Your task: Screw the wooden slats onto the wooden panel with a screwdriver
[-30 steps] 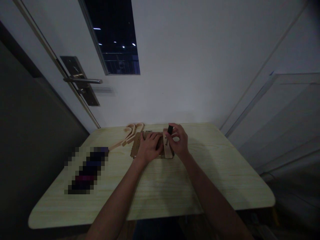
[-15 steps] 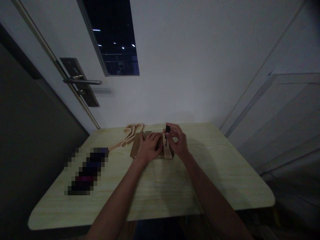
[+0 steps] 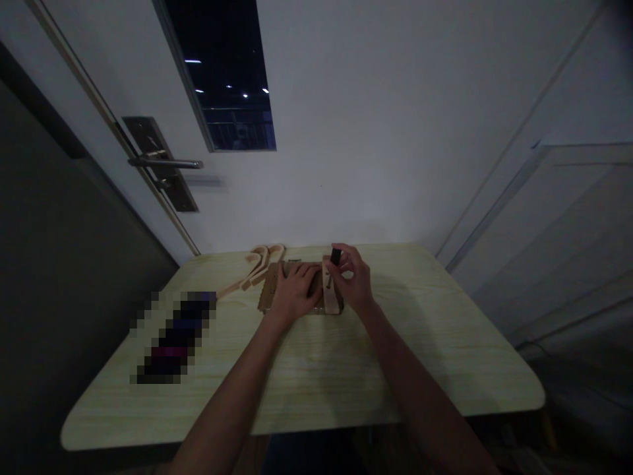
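Observation:
Flat on a brown cardboard piece (image 3: 268, 290) lies my left hand (image 3: 297, 293), its fingers stretched out and pressing down. Along the right end of the cardboard runs a pale wooden strip (image 3: 331, 303), with small dark marks or screws in its face. My right hand (image 3: 357, 280) is closed in a pinch over this strip, holding a small black block-like piece (image 3: 336, 256) between thumb and fingers. A thin dark shaft seems to point down from it to the wood; its exact kind is too dim to tell.
Curved pale wooden hook-shaped parts (image 3: 257, 264) lie at the back left of the light wooden table (image 3: 316, 389). A blurred-out dark item (image 3: 173, 340) rests on the left side. Behind the table stands a white door with a metal handle (image 3: 168, 163).
The black piece in my right hand has shifted slightly right and tilted. My left hand stays in place on the cardboard.

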Demonstrator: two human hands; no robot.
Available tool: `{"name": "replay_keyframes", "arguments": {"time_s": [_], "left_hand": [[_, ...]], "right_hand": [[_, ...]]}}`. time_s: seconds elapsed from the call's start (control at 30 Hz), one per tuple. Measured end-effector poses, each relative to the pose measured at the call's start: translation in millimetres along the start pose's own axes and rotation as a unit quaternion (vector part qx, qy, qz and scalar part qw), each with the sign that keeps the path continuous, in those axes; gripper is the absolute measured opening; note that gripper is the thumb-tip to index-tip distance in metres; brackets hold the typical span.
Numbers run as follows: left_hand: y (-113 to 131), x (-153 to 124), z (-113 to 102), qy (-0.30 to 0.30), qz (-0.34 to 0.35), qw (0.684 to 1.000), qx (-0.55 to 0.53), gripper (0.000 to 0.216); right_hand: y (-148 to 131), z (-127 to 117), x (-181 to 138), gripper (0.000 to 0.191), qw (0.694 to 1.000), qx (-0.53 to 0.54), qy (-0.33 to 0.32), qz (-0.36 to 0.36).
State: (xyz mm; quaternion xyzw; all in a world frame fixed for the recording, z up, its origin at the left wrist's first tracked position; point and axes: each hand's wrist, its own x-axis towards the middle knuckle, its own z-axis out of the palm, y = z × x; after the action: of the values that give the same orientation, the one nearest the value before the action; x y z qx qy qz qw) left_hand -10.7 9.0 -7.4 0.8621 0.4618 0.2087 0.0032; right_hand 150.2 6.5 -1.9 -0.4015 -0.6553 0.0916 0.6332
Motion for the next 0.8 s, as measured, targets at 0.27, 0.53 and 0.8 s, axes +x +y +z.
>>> {"name": "replay_keyframes", "arguments": {"time_s": [0.27,0.53,0.8], "left_hand": [[3.5,1.2,-2.9,-0.012,-0.012,1.000,-0.011,0.037],[3.0,0.5,-2.6,-0.005,-0.011,1.000,-0.006,0.038],[3.3,1.0,-2.9,-0.012,-0.013,1.000,-0.007,0.038]], "right_hand": [[-2.8,-2.6,-2.6,0.029,0.996,0.078,-0.037,0.008],[1.5,-3.1,-0.4,0.028,0.998,0.059,-0.014,0.022],[4.9,-2.6,0.3,0.030,0.999,0.044,0.012,0.030]]}}
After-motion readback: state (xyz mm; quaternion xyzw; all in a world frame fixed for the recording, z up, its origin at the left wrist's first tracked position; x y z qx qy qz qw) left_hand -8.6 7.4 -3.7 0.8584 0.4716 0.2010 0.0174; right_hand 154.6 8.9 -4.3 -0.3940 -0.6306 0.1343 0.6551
